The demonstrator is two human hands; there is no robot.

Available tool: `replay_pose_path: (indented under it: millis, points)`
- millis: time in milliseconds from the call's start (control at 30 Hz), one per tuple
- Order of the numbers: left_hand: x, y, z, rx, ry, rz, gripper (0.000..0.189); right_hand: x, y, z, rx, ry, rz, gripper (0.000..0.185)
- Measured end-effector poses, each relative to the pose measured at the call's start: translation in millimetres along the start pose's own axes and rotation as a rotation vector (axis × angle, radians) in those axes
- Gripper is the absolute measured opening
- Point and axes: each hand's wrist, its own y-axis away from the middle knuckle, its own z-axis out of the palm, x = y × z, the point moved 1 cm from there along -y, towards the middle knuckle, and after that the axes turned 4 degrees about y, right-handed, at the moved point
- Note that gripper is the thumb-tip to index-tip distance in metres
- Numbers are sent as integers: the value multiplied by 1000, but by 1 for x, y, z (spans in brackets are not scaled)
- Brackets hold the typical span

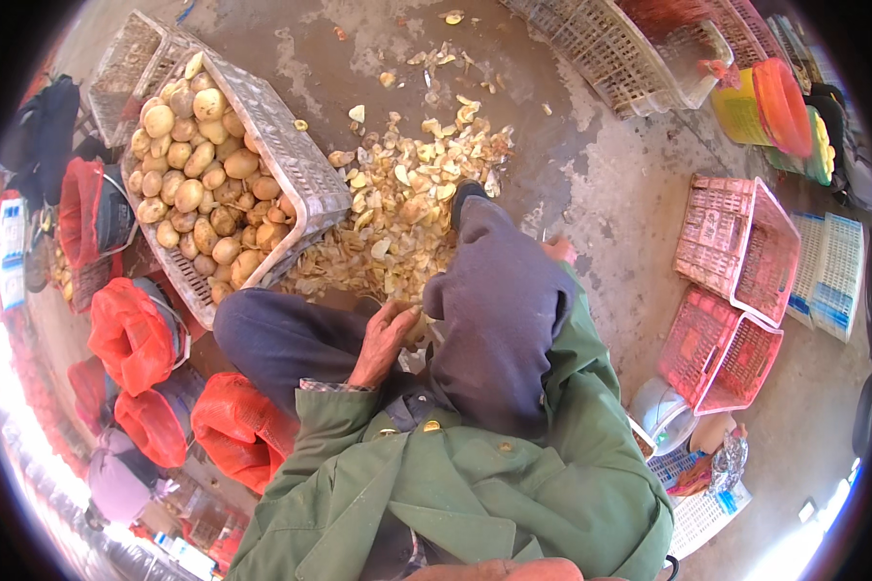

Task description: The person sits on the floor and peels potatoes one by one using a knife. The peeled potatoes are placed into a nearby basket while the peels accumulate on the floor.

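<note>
My left hand (386, 341) is between my knees, with its fingers closed around a potato (416, 332), mostly hidden by the fingers and my right trouser leg. My right hand (561, 250) rests beyond my right knee, partly covered by the leg. A thin, blade-like tool (544, 234) sticks up from its fingers; its handle cannot be seen. Ahead on the floor lies a heap of potato peelings (407, 210), touching my shoe (468, 197). To the left, a tilted plastic crate (280, 131) is full of potatoes (196, 174).
Buckets lined with red mesh bags (134, 334) crowd the left side, near another mesh bag (243, 428). On the right stand pink-stained crates (719, 240) and a clear tub (661, 410). More crates (588, 43) and a yellow container (741, 109) are at upper right.
</note>
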Motion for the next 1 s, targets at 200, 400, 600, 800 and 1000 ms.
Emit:
replay_pose_path:
  millis: [200,400,600,800,1000]
  points:
    - [4,12,3,-20,15,96,29,-17,9,-9,43,-135,-41,39]
    - [-26,4,-24,-28,166,140,29,-91,64,-76,-140,-914,-238,30]
    - [-29,8,-40,16,-28,311,30,-166,120,-139,-479,-1738,-540,34]
    - [-18,16,-41,87,64,198,27,-227,226,-231,-819,-1917,-841,31]
    - [-26,5,-43,86,89,131,28,-284,309,-249,-1005,-1556,-751,34]
